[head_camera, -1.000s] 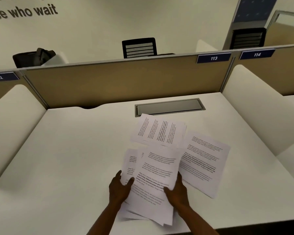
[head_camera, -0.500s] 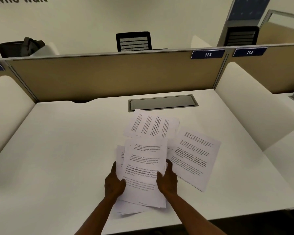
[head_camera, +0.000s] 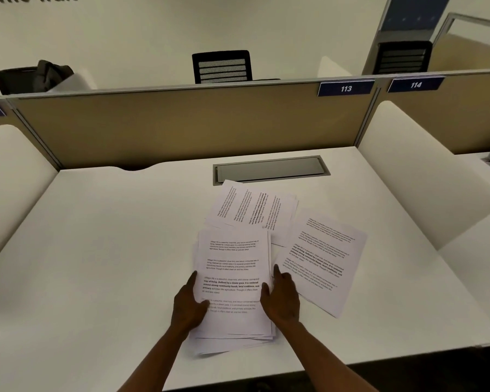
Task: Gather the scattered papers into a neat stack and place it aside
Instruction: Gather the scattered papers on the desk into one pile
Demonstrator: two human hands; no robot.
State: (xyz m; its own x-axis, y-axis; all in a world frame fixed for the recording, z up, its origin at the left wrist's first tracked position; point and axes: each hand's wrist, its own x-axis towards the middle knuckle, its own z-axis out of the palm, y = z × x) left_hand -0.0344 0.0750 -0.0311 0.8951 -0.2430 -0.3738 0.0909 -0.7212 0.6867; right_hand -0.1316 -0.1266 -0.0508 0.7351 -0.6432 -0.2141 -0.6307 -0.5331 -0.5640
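Observation:
A partly squared pile of printed sheets (head_camera: 234, 264) lies near the front of the white desk (head_camera: 96, 264). My left hand (head_camera: 188, 305) presses its left edge and my right hand (head_camera: 282, 299) presses its right edge, thumbs on the top sheet. A second loose group of sheets (head_camera: 252, 207) lies sideways just behind the pile. Another few sheets (head_camera: 323, 256) lie tilted to the right, partly under my right hand's fingers.
A grey cable hatch (head_camera: 270, 169) is set into the desk behind the papers. Tan partition (head_camera: 181, 125) closes the back; white curved dividers (head_camera: 425, 176) stand at both sides. Black chairs (head_camera: 222, 66) sit beyond the partition.
The top sheets, tilted a second ago, have been turned straight and pulled together between my hands. My hands have shifted from the lower corners to the pile's sides.

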